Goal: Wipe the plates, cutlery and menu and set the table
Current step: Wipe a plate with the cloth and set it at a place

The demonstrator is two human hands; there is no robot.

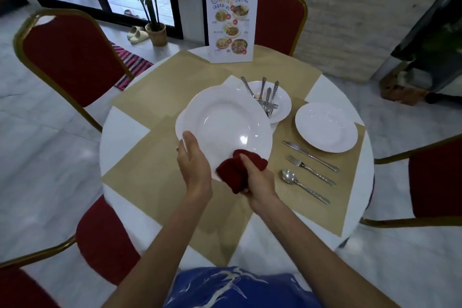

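Above table (122, 130) | left fingers (190, 141) grip plate (225, 117) | right fingers (246, 160) clutch cloth (231, 174)

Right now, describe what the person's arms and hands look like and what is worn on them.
The left hand and right hand are bare: no gloves, no watch or bracelet shows. The forearms are uncovered, no sleeves in view. A blue top with white streaks shows below.

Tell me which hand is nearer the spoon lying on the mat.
Right. The right hand, gripping the red cloth, is close beside the spoon. The left hand holds the plate by its rim, farther off beyond the cloth.
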